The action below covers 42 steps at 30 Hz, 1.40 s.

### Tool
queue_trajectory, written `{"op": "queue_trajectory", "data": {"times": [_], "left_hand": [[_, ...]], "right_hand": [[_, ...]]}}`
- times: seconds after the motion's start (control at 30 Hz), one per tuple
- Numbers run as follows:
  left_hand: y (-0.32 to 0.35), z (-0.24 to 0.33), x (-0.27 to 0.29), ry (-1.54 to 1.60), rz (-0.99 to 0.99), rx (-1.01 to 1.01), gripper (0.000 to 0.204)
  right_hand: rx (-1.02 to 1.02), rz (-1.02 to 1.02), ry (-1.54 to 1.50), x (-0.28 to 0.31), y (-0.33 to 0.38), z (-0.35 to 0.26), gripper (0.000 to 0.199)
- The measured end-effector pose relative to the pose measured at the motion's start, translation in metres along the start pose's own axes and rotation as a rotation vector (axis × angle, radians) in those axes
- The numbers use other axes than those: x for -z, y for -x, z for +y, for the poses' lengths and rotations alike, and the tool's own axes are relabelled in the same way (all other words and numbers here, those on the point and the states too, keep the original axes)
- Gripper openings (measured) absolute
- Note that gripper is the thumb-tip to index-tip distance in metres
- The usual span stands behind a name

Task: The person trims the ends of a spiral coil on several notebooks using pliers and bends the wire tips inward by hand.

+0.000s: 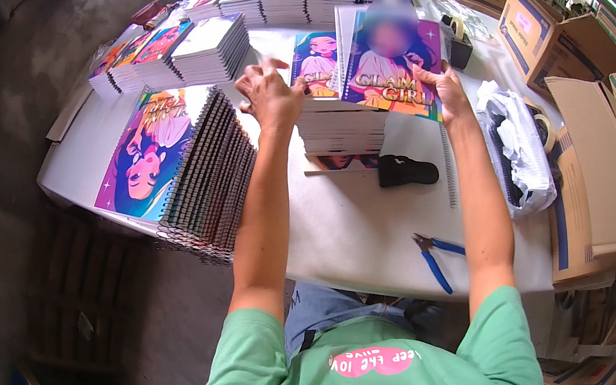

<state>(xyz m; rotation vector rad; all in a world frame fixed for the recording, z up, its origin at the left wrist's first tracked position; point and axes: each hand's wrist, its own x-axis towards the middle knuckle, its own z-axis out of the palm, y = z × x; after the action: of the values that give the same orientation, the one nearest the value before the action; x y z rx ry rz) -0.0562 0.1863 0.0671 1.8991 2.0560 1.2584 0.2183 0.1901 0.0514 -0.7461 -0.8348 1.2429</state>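
- Left hand (268, 93) at left edge of notebook stack (342, 126), mid-table, fingers bent on the spiral side.
- Right hand (445, 87) grips right edge of top notebook (394, 66), cover tilted up.
- Blue-handled pliers (435, 258) near front edge of white table (351, 223).
- Black object (405, 171) just before stack.
- Fanned spiral notebooks (207, 173) at front-left corner.
- Cardboard boxes (596, 180) off right edge.

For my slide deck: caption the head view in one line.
Right hand grips a purple illustrated notebook cover above a stack of notebooks; left hand at the stack's edge, blue pliers nearby.
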Motion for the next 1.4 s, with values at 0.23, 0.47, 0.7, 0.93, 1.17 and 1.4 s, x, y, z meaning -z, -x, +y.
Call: {"op": "queue_trajectory", "data": {"times": [0.23, 0.47, 0.7, 0.93, 1.17, 1.4], "left_hand": [[0.091, 0.009, 0.023, 1.938, -0.448, 0.083, 0.053], [0.166, -0.035, 0.067, 1.277, -0.125, -0.052, 0.038], [0.217, -0.080, 0.052, 1.097, -0.321, 0.028, 0.057], [0.238, -0.080, 0.047, 1.006, 0.063, -0.136, 0.060], [0.248, -0.066, 0.029, 1.072, -0.142, 0.243, 0.053], [0.257, -0.037, 0.001, 0.920, -0.302, 0.111, 0.051]], "right_hand": [[0.300, 0.214, -0.267, -0.086, 0.121, 0.014, 0.038], [0.288, -0.072, -0.101, -0.020, 0.198, 0.022, 0.047], [0.074, -0.079, 0.600, -0.024, 0.253, 0.063, 0.039], [0.213, 0.014, 0.488, -0.037, 0.269, 0.068, 0.032], [0.162, 0.015, 0.779, 0.007, 0.276, 0.105, 0.049], [-0.020, -0.031, 0.524, 0.038, 0.262, 0.056, 0.039]]}}
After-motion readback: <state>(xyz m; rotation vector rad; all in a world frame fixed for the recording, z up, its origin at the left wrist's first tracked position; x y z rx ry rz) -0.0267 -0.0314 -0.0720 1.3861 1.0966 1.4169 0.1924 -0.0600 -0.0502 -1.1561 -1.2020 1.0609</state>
